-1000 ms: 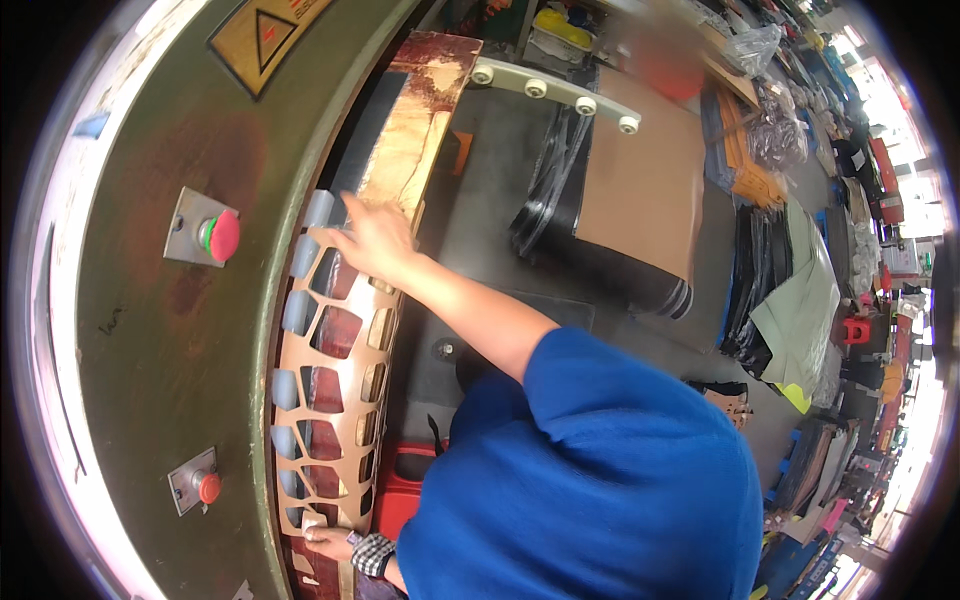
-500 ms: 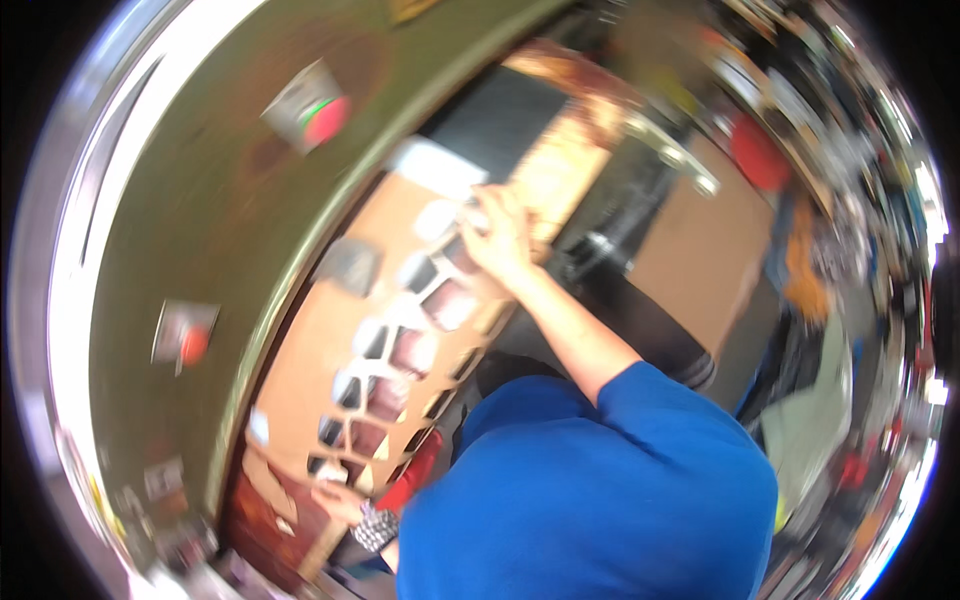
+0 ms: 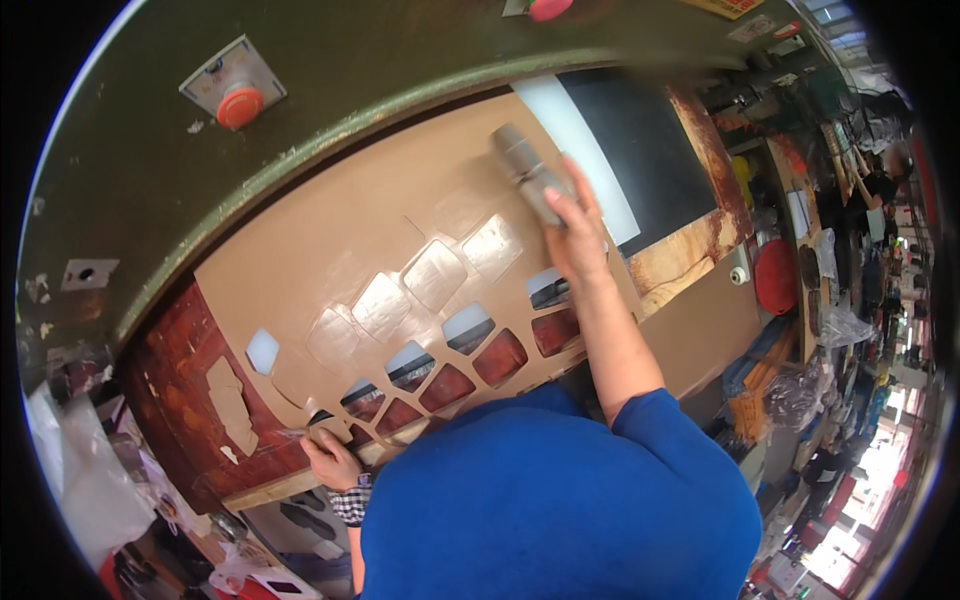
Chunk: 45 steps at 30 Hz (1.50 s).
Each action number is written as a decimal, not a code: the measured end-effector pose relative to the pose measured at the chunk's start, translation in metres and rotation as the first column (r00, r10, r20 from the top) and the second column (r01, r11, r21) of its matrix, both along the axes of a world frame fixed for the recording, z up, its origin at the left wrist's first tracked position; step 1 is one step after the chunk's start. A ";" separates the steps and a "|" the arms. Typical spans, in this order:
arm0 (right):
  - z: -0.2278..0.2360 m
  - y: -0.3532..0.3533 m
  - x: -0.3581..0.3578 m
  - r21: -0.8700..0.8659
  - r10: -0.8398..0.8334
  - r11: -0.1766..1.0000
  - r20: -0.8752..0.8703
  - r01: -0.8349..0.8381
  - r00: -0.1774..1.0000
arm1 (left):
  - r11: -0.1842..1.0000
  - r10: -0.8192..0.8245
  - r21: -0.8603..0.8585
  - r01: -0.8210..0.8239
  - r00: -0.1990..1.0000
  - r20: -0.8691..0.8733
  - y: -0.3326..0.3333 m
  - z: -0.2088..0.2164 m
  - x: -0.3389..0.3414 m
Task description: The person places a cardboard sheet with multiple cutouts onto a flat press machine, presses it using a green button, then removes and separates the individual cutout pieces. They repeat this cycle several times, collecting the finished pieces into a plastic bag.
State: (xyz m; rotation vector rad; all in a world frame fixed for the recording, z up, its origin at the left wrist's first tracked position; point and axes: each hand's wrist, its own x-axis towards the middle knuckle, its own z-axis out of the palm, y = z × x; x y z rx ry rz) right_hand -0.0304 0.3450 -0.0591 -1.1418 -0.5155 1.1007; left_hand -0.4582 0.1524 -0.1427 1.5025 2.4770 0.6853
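Note:
A large brown sheet (image 3: pixel 300 255) lies on the work surface, with rows of angular holes along its near side. Pressed outlines and several shiny panels (image 3: pixel 436 275) mark its middle. My right hand (image 3: pixel 580 235) is closed around one end of a grey block-like tool (image 3: pixel 520 150), blurred by motion, over the sheet's far right part. At the near left corner of the sheet, my left hand (image 3: pixel 332 463) pinches a small brown cut piece (image 3: pixel 330 432). Its wrist wears a checked band.
A green machine beam (image 3: pixel 330 90) with a red button (image 3: pixel 240 107) runs along the far side. Right of the sheet lie a white strip (image 3: pixel 590 160) and a black panel (image 3: pixel 650 150). A brown scrap (image 3: pixel 232 405) rests on the reddish board (image 3: pixel 180 370) at left.
My view has turned. The right hand has left the row of holes and taken hold of the grey tool, which lay on the sheet. My left hand stays by the near left corner.

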 end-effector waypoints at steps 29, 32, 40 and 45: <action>0.072 0.201 0.012 0.565 -0.578 0.813 0.811 0.139 0.087 | 0.975 0.125 0.193 -0.111 0.990 -0.062 0.206 0.032 0.010; 0.057 0.191 0.018 0.513 -0.523 0.848 0.851 0.133 0.048 | 0.985 0.081 0.162 -0.063 0.991 -0.103 0.231 0.034 -0.002; -0.045 0.099 0.079 -0.118 -0.130 0.909 0.831 0.400 0.541 | 0.942 -0.023 0.335 0.000 0.998 0.063 0.215 0.030 -0.005; -0.076 0.083 0.117 -0.079 -0.006 0.952 0.961 0.295 0.277 | 0.944 -0.004 0.331 -0.006 1.000 0.027 0.203 0.020 0.004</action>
